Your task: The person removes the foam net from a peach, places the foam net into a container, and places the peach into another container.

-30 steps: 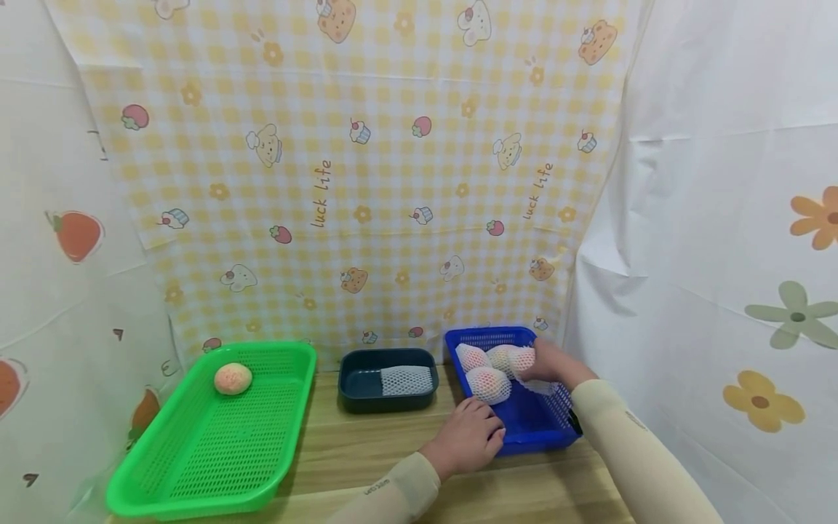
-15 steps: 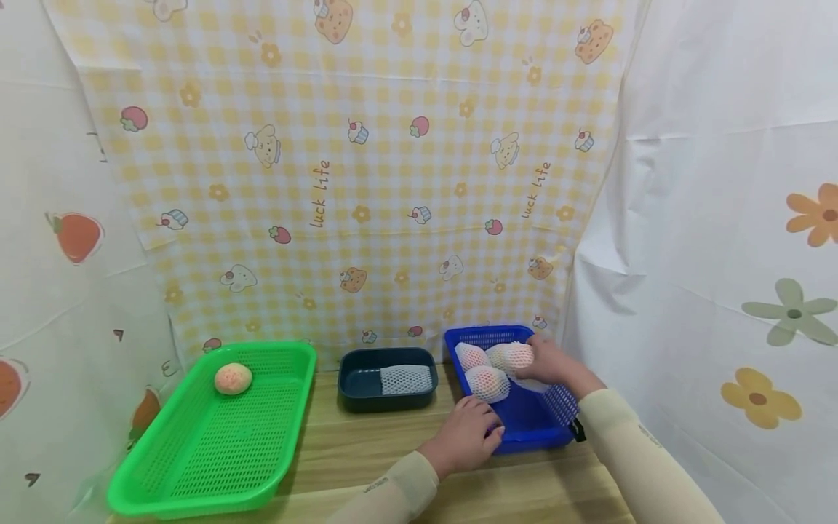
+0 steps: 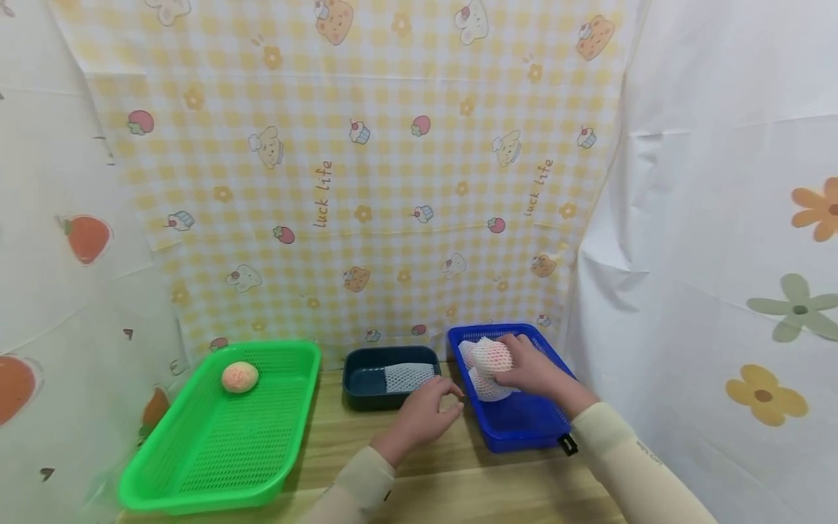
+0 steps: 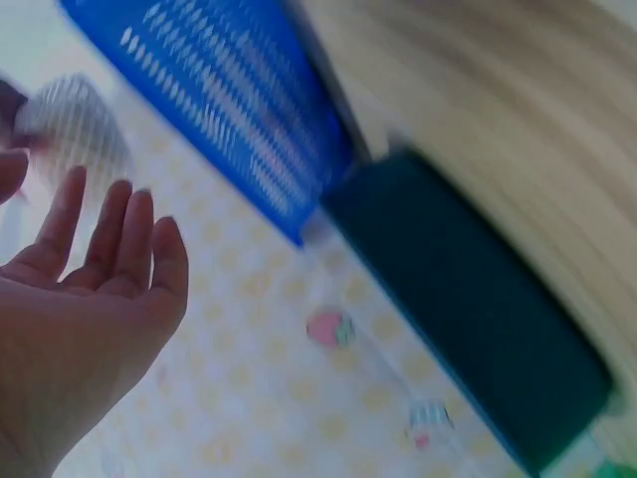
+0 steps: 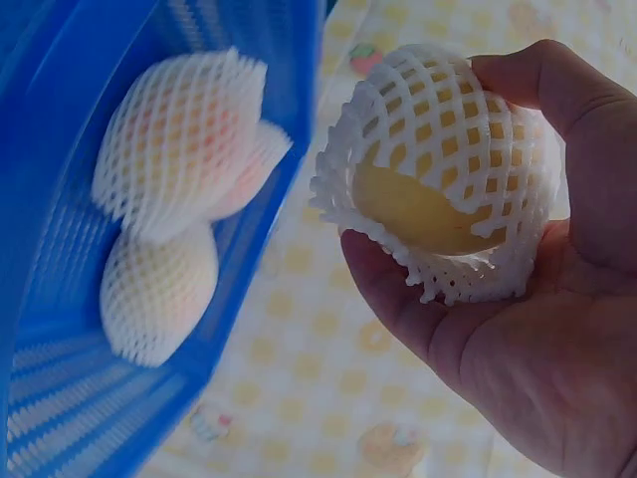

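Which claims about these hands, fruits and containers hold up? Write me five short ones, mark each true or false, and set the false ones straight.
1. The right hand holds a netted fruit. True.
2. Other netted fruits lie in the blue basket. True.
3. The left hand grips the blue basket's rim. False: the left hand holds nothing.
4. A fruit without a net lies in the green basket. True.
5. The dark tray holds two fruits. False: the dark tray holds a white net.
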{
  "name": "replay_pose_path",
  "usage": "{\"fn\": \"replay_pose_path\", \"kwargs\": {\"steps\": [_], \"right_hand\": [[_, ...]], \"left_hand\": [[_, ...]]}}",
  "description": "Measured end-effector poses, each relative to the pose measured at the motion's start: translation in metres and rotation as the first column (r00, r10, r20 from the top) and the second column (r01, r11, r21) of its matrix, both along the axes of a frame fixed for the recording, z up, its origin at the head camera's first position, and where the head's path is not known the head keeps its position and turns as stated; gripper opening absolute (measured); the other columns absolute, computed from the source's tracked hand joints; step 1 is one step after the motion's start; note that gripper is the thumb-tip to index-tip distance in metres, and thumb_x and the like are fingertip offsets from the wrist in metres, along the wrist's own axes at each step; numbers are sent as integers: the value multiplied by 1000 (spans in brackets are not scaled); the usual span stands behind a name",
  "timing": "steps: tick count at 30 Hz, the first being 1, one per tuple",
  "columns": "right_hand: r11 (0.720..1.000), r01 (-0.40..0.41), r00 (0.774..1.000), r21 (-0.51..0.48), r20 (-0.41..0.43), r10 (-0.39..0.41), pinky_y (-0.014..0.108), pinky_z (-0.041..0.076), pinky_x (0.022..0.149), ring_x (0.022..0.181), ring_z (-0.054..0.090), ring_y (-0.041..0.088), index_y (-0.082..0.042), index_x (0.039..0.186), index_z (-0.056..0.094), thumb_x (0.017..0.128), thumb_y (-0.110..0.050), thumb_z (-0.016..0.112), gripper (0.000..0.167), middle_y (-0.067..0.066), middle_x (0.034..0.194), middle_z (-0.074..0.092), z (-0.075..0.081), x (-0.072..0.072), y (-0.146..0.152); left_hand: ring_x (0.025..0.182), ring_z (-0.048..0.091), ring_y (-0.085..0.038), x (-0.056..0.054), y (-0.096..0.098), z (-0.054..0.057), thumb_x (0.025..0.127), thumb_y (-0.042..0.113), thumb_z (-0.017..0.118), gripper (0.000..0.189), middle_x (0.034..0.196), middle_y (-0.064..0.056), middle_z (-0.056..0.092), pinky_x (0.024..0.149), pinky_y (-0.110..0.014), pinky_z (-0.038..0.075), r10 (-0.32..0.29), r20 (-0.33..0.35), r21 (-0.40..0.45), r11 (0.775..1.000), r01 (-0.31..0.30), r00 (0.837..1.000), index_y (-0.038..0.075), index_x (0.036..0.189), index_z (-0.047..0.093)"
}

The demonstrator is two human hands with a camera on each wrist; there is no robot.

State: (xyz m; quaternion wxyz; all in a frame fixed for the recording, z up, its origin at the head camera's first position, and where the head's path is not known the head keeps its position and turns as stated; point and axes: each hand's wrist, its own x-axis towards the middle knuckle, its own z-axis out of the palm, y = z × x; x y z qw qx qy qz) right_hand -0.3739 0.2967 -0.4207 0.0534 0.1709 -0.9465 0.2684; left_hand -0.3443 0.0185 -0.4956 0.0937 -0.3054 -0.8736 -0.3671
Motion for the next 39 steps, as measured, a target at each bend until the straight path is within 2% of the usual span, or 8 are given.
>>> {"fn": "replay_pose_path", "kwargs": {"steps": [4, 7, 13, 18, 22, 27, 33, 39], "right_hand": [[997, -71, 997, -3, -28, 71, 42, 55, 74, 95, 58, 26, -5, 151, 54, 85, -24, 89, 77, 18, 122, 54, 3, 5, -19], [994, -109, 993, 10, -36, 109, 44, 56, 80, 98, 58, 25, -7, 153, 54, 85, -25, 89, 79, 15, 123, 54, 2, 9, -34], [984, -177, 984, 10, -24, 177, 45, 55, 85, 101, 57, 23, -10, 156, 53, 85, -27, 86, 80, 11, 125, 54, -1, 18, -61], [971, -241, 970, -2, -34, 241, 43, 55, 88, 106, 58, 20, -13, 154, 55, 86, -29, 85, 77, 8, 131, 56, -5, 20, -85], [962, -273, 961, -16, -39, 272, 41, 57, 86, 104, 60, 18, -14, 154, 56, 87, -30, 87, 75, 5, 128, 56, -6, 22, -100], [944, -329, 944, -17, -19, 328, 38, 59, 86, 107, 61, 16, -18, 159, 52, 91, -33, 87, 78, 3, 136, 55, -7, 26, -118], [925, -379, 925, -34, 4, 379, 34, 60, 83, 107, 63, 17, -20, 160, 50, 91, -24, 88, 80, 4, 138, 53, -4, 32, -135], [903, -428, 904, -32, -8, 428, 32, 60, 83, 108, 62, 17, -21, 160, 51, 91, -22, 90, 79, 2, 136, 51, -3, 37, -148]], "left_hand": [[113, 68, -22, 7, -32, 10, 107, 30, 73, 19, 120, 3, 71, 100, -46, 58, 27, 5, 24, 999, -27, 1000, 17, 120, 77], [117, 68, -23, 14, -52, 15, 108, 32, 74, 20, 122, 2, 71, 102, -50, 58, 52, 32, 31, 998, -53, 998, 17, 121, 76], [115, 68, -26, 26, -79, 18, 108, 28, 74, 21, 122, 0, 71, 100, -50, 59, 93, 38, 65, 993, -96, 995, 13, 122, 76], [113, 69, -30, 36, -101, 23, 107, 24, 75, 19, 119, -2, 71, 99, -54, 60, 137, 31, 102, 985, -140, 990, 12, 121, 75], [114, 69, -26, 41, -115, 28, 108, 27, 74, 19, 121, -3, 72, 101, -54, 60, 168, 46, 121, 978, -172, 985, 14, 122, 75], [115, 69, -28, 46, -132, 31, 108, 25, 75, 17, 121, -4, 72, 103, -57, 58, 206, 86, 168, 961, -218, 975, 15, 121, 75], [112, 69, -29, 49, -146, 33, 108, 19, 74, 15, 119, -2, 73, 102, -59, 58, 229, 67, 191, 952, -238, 971, 14, 122, 75], [112, 68, -20, 52, -155, 33, 108, 19, 75, 14, 122, -7, 74, 106, -57, 56, 251, 77, 204, 943, -262, 965, 17, 122, 75]]}}
